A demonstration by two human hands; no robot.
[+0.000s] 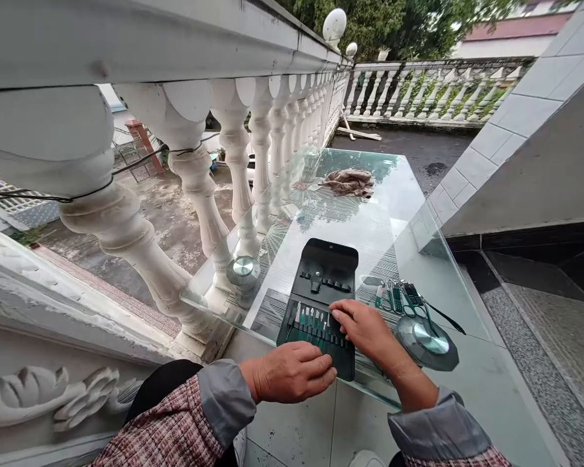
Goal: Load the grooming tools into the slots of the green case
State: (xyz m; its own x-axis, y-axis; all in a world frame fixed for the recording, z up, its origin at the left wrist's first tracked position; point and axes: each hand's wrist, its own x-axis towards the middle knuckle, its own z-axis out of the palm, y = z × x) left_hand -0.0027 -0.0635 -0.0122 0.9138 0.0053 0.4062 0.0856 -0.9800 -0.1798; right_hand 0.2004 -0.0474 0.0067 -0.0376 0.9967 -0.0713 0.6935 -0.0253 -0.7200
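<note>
Case, head view: a black, leather-look folding case [328,255] lies unfolded and face up on the clear glass tabletop [370,220], its lower end towards the person.
Lower pocket row: slim metal tools with dark green handles [310,319] stand side by side in the case's loops, silver ends towards the upper panel.
Upper loops: a line of short black straps [335,284] crosses the upper panel; no tools show in them.
Right hand: the right hand [365,326] has thumb and forefinger brought together at the right end of the tool row; whether they grip a tool there is too small to make out.
Left hand: the left hand [292,373] is loosely curled over the case's lower end, fingers bent and palm down; I can't tell if it holds or presses anything.
Loose tools: to the right of the case, outside it, lie silver-and-dark nail clippers [396,298], green-handled scissors [411,310] and a long, thin black implement [445,316].
Progress: judging by this layout, the lower row is largely filled, while the upper loops and the loose group remain unmatched; the work looks partway through.
Far end: a crumpled brown cloth [349,183] rests on the glass, well apart from both hands.
</note>
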